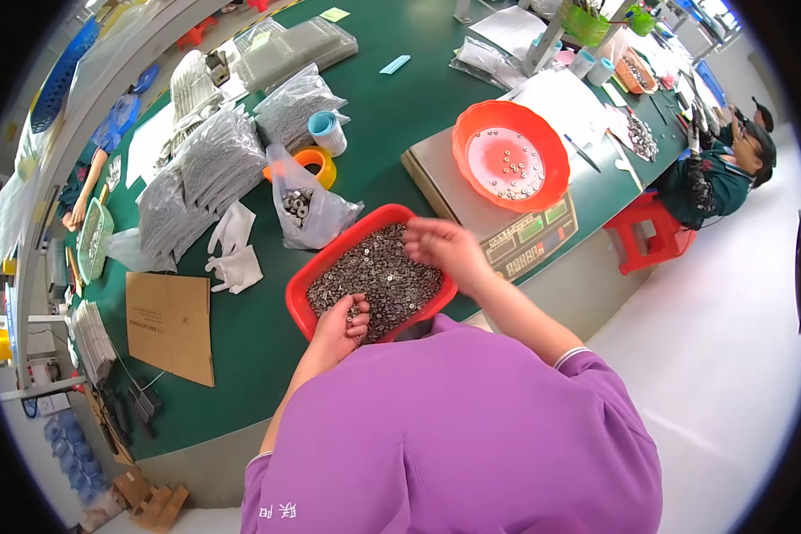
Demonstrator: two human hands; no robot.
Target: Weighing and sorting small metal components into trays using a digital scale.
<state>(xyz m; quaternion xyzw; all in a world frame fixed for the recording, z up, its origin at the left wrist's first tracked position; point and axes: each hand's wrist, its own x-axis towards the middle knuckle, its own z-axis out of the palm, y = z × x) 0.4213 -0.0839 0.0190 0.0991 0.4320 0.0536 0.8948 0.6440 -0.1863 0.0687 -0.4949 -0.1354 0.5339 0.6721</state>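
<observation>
A red plastic bin (295, 298) full of small ring-shaped metal nuts (384, 271) sits at the table edge in front of me. My left hand (340, 326) is closed at the bin's near left side, fingers curled over the nuts; what lies inside them is too small to make out. Over the bin's right rim, my right hand (449, 254) has its fingertips drawn together, slightly blurred, with any piece in them hidden. Beyond it, a round orange-red basin (556, 160) holds a scattering of similar nuts on its pale bottom and rests on a weighing scale (529, 236).
Behind the bin stand a plastic bag of metal rings (316, 214), an orange tape roll (325, 167) and bagged stacks (218, 160). White gloves (234, 254) and a cardboard piece (171, 325) lie left. Co-workers sit at far right (721, 182) and far left (82, 191). A red stool (645, 233) stands right.
</observation>
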